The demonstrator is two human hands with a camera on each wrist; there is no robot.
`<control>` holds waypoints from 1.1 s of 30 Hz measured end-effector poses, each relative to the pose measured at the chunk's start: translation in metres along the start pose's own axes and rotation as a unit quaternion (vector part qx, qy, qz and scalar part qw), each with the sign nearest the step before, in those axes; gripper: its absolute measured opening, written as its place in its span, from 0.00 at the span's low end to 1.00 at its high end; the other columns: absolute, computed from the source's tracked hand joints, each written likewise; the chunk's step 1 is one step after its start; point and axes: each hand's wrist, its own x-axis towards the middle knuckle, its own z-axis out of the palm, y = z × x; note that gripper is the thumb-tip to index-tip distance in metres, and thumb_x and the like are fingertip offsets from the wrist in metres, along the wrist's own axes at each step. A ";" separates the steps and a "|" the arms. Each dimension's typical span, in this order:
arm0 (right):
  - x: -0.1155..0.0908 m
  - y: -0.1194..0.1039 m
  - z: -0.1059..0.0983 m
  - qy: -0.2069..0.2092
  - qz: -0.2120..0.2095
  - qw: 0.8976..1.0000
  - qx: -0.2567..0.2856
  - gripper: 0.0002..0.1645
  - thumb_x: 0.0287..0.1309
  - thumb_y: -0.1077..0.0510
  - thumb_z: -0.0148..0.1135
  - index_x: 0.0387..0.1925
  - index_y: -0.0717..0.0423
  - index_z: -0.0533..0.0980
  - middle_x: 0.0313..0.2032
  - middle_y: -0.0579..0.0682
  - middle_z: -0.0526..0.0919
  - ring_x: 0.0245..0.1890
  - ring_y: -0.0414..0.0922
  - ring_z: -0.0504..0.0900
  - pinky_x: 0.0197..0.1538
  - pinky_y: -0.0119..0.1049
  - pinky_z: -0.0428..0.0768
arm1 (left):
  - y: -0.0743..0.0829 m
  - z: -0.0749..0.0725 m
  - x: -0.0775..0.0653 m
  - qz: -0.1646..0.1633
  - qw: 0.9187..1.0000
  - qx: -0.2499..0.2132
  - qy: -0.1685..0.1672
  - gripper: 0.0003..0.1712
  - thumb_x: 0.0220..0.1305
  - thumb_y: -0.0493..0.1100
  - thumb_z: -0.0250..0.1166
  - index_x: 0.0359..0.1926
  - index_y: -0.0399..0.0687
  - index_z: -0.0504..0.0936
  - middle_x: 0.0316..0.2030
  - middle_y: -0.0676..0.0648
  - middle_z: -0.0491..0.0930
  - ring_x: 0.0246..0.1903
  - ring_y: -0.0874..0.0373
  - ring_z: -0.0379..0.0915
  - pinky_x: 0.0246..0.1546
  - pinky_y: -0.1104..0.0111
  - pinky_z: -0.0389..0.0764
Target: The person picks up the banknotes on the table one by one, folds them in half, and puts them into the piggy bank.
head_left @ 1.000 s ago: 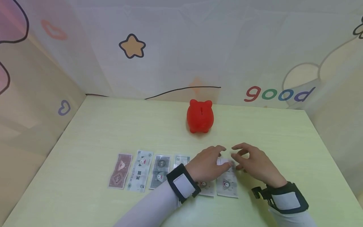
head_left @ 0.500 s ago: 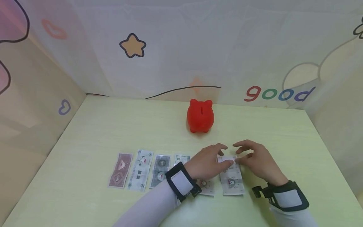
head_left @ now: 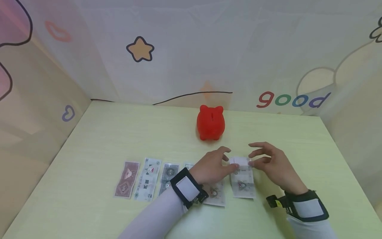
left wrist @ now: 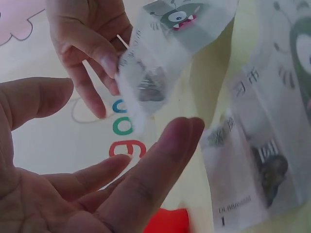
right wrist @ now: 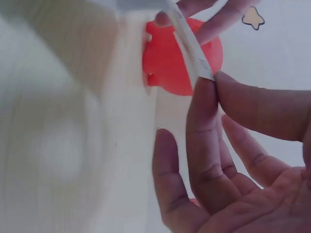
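Observation:
A pale play banknote (head_left: 242, 179) with a cartoon face is held up above the table. My right hand (head_left: 276, 167) pinches its edge between thumb and index finger, as the right wrist view shows. In the left wrist view the note hangs tilted and slightly blurred. My left hand (head_left: 210, 166) is beside it, with thumb and fingers spread apart and nothing between them. Under my left wrist another pale banknote (head_left: 215, 196) lies on the table, partly hidden. A red piggy bank (head_left: 210, 123) with a slot on top stands beyond both hands.
Left of my hands, more banknotes lie in a row: a purple one (head_left: 126, 179), a white one (head_left: 148, 179), a grey-blue one (head_left: 170, 171) and a partly covered one (head_left: 188, 164). The pale table (head_left: 119, 132) meets a printed cloth backdrop (head_left: 191, 49) behind.
The pale banknote at the right has shifted and come up off the table in my right hand. The right hand moved up and slightly right; the left hand drew slightly left, away from it.

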 end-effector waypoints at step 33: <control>0.022 -0.033 0.027 -0.059 0.016 0.990 0.127 0.36 0.71 0.49 0.63 0.74 0.57 0.64 0.58 0.63 0.82 0.44 0.51 0.90 0.58 0.51 0.86 | -0.029 -0.059 -0.002 0.064 0.982 -0.178 -0.018 0.16 0.75 0.39 0.61 0.60 0.40 0.79 0.49 0.39 0.85 0.37 0.52 0.87 0.41 0.62 0.90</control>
